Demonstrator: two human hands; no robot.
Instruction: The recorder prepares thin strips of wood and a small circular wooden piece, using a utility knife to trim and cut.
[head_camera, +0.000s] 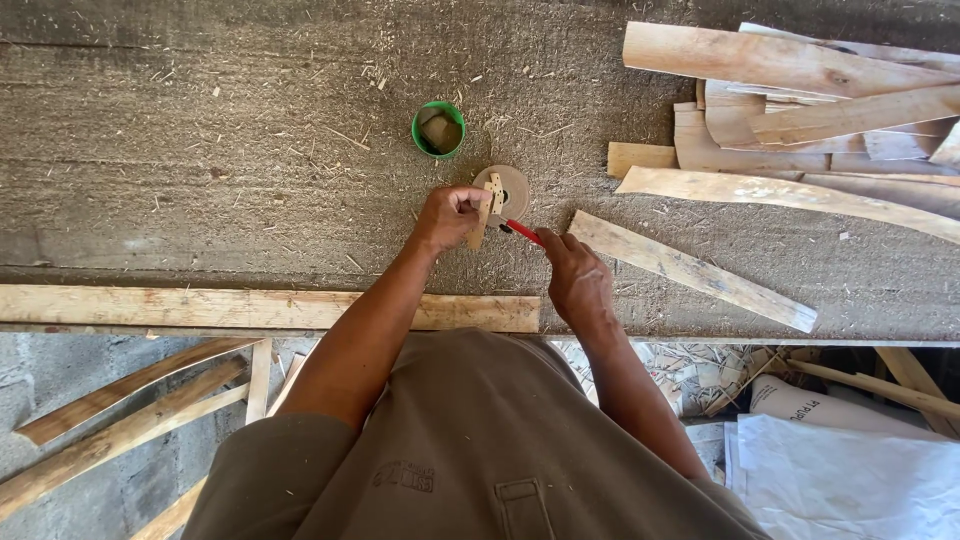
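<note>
My left hand grips a small pale wooden piece, holding it upright over a round brownish disc that lies on the rough workbench. My right hand is closed around a red-handled tool, whose tip points at the base of the wooden piece. The two hands sit close together near the middle of the bench.
A green cup with something in it stands just beyond the disc. Rough wooden slats are piled at the right; one slat lies beside my right hand. A long plank runs along the near edge. White sacks lie below right.
</note>
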